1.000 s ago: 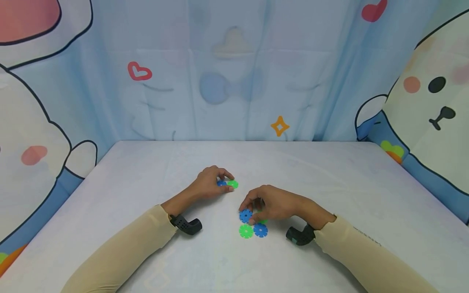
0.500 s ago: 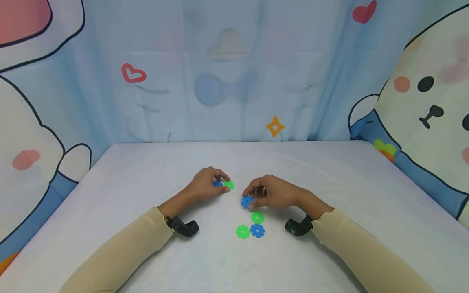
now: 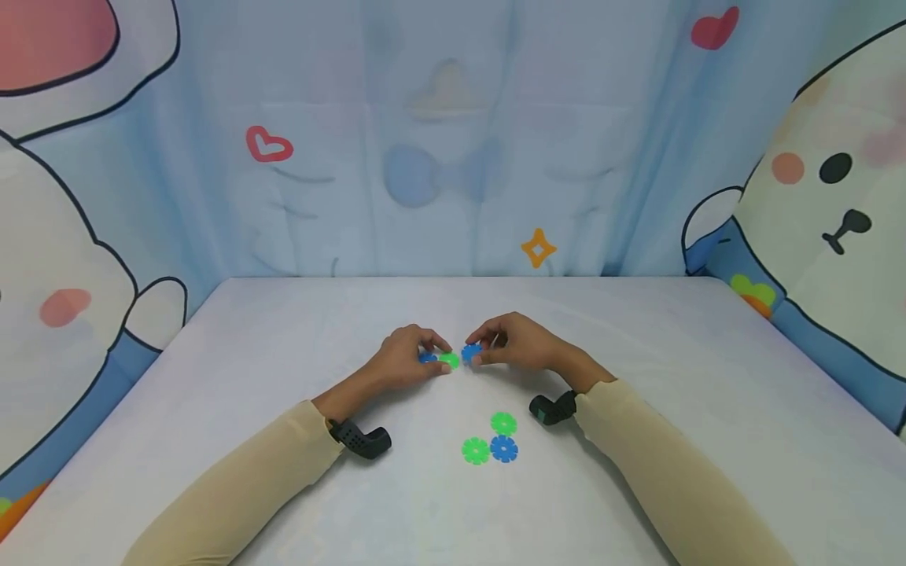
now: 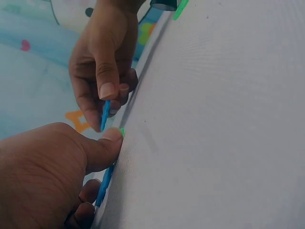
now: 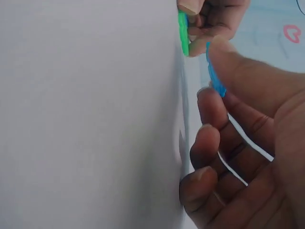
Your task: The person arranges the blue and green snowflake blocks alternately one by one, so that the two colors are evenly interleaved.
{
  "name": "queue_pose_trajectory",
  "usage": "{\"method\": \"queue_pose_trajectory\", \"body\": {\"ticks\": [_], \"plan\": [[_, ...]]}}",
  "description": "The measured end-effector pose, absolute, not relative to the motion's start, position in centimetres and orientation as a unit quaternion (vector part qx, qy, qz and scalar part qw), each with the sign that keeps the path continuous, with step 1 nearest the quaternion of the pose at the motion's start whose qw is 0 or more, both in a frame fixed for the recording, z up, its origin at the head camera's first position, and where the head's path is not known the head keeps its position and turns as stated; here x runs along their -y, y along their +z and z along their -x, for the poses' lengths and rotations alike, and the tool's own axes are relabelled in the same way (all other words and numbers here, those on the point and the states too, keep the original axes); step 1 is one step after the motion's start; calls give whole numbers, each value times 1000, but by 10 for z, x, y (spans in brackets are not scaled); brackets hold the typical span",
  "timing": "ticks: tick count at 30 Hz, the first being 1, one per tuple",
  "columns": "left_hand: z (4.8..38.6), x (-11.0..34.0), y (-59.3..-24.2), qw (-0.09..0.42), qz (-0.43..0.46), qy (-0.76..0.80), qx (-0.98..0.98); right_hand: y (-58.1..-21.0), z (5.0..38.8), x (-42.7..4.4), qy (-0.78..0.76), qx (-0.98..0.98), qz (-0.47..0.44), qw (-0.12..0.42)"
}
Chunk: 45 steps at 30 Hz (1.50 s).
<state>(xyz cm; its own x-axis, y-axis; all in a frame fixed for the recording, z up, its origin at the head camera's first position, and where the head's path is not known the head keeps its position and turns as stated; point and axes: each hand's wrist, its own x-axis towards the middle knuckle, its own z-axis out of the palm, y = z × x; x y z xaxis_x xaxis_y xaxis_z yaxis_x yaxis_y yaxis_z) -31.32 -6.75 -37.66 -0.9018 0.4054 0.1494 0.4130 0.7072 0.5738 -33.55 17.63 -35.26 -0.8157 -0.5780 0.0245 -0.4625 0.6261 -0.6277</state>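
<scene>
In the head view my left hand (image 3: 406, 358) holds a green notched interlocking disc (image 3: 449, 361) low at the tabletop, its thumb and a finger at the rim. Beside that, partly under the fingers, lies a blue interlocking disc (image 3: 427, 358); whether the two are joined I cannot tell. My right hand (image 3: 520, 343) pinches another blue disc (image 3: 469, 353), a small gap to the right of the green one. This pinched disc (image 5: 217, 71) is tilted on edge between thumb and index finger in the right wrist view, clear of the cloth.
Nearer the front of the white-covered table (image 3: 340, 503) lie two green discs (image 3: 504, 424) and a blue disc (image 3: 504, 449) close together. Behind the table hangs a light blue printed curtain (image 3: 439, 236). Each wrist bears a black device (image 3: 554, 409).
The right hand has carried its blue disc away from the loose group, forward and up to the left hand's green disc. The left hand has stayed in place.
</scene>
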Motion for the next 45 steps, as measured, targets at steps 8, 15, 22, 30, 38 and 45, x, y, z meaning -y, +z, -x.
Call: {"method": "queue_pose_trajectory", "body": {"ticks": [8,15,22,30,38,45], "plan": [[312,64,-375,7,221,-312,924,-356,336,-177,-327,-901,270,88],[313,64,-375,5,214,-310,926,-358,334,-173,-318,-906,264,85],[313,65,-376,10,213,-305,928,-357,331,-166,-305,-913,258,85],[311,66,-374,10,216,-308,926,-357,330,-165,-303,-917,245,80],[312,68,-375,9,214,-307,927,-357,331,-163,-302,-919,243,77],[312,69,-376,8,214,-309,927,-358,330,-163,-305,-918,240,83]]}}
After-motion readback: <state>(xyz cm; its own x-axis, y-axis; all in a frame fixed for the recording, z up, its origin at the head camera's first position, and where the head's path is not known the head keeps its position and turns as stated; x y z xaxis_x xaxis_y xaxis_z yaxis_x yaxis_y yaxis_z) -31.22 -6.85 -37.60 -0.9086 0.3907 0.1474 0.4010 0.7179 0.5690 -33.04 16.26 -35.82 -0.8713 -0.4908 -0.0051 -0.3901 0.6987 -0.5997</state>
